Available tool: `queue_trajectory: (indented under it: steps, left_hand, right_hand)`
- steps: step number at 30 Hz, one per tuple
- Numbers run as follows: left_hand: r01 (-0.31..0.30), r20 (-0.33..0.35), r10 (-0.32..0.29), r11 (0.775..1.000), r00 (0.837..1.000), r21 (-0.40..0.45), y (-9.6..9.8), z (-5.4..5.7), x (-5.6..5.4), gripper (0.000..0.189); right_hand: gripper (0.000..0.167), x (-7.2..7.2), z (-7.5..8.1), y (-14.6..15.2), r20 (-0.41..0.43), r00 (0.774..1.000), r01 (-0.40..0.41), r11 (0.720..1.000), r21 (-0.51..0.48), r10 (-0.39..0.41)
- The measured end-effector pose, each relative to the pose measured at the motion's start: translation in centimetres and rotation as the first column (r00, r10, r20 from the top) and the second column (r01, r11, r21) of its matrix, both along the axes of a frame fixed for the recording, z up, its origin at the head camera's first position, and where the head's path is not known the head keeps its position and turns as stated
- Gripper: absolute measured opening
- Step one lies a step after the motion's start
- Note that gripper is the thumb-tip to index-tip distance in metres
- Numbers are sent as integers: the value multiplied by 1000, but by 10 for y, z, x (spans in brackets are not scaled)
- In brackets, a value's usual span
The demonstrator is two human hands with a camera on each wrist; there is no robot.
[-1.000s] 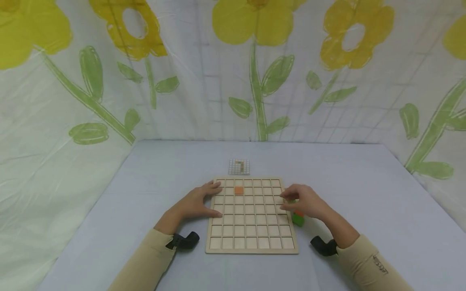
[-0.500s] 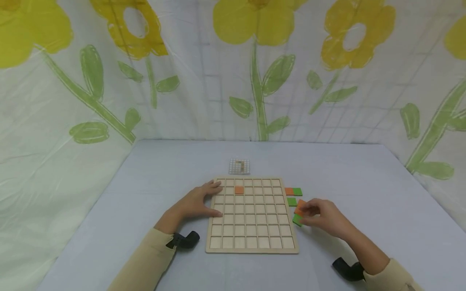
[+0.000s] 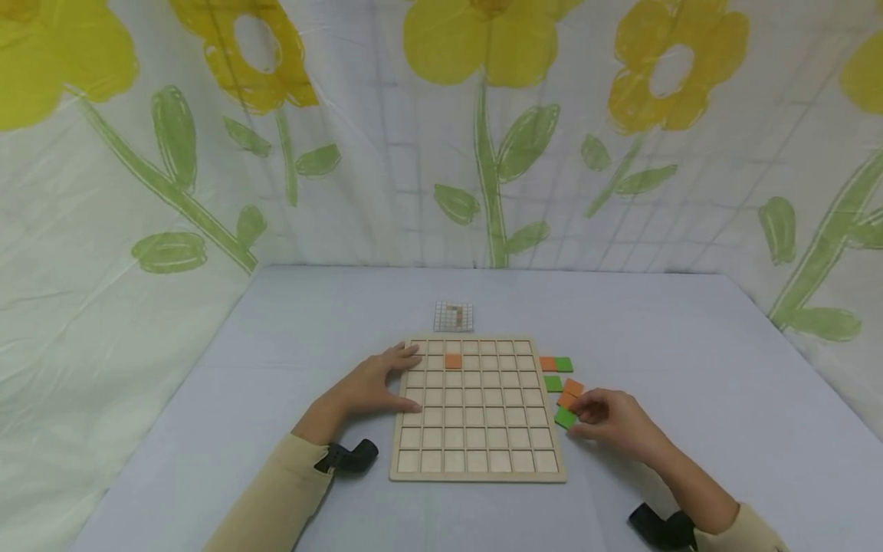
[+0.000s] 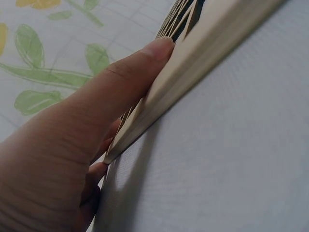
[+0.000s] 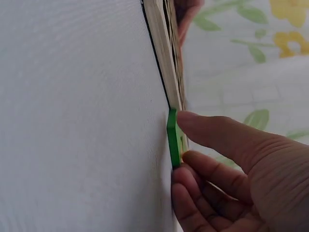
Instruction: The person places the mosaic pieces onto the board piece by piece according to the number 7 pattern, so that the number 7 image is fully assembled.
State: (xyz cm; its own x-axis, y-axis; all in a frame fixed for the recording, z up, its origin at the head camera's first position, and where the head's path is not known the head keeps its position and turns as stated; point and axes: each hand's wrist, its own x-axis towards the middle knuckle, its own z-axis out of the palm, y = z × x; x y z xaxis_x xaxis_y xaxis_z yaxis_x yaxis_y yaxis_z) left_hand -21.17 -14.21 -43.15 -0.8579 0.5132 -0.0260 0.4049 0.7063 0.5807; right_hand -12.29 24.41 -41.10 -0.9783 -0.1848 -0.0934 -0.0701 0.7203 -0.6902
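Observation:
A wooden grid board [image 3: 477, 477] lies on the table, with one orange tile [image 3: 452, 361] in a cell of its second row. My left hand [image 3: 375, 383] rests on the board's left edge, thumb and fingers spread apart. In the left wrist view the thumb [image 4: 140, 65] lies over the rim. Right of the board, my right hand [image 3: 617, 422] pinches a green tile [image 3: 565, 418] that is still low at the table. The right wrist view has this green tile [image 5: 173, 137] between thumb and index finger. Two orange tiles [image 3: 570, 393] lie just beyond it.
Farther along the board's right side lie an orange tile [image 3: 548, 364] beside a green one [image 3: 563, 364], and another green tile [image 3: 553, 383]. Behind the board is a small card with a printed grid [image 3: 453, 316]. A flower-printed curtain [image 3: 372, 192] hangs behind the white table [image 3: 331, 307].
My right hand has drawn back from the board's right edge to the nearer tiles, then slid slightly from the orange tiles to the green one. The left hand has stayed in place.

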Motion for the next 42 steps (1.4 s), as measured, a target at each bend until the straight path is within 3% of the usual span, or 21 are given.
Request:
queue_trajectory:
  steps: [10,22,33,42]
  left_hand:
    - [14,-9,-14,1000,1000,11,-1,1,1,88]
    - [-4,-2,4,1000,1000,1,0,0,1,88]
    - [4,3,-4,1000,1000,1,0,-1,-1,89]
    - [-9,3,9,1000,1000,-10,1,-1,1,89]
  right_hand:
    - [25,1,-2,-3,-76,997,6,998,60,-1]
    - [28,2,1,-4,-43,999,3,994,112,2]
    - [25,1,12,-2,-58,996,-51,986,159,61]
    - [20,-18,21,-11,-117,975,-181,980,88,191]
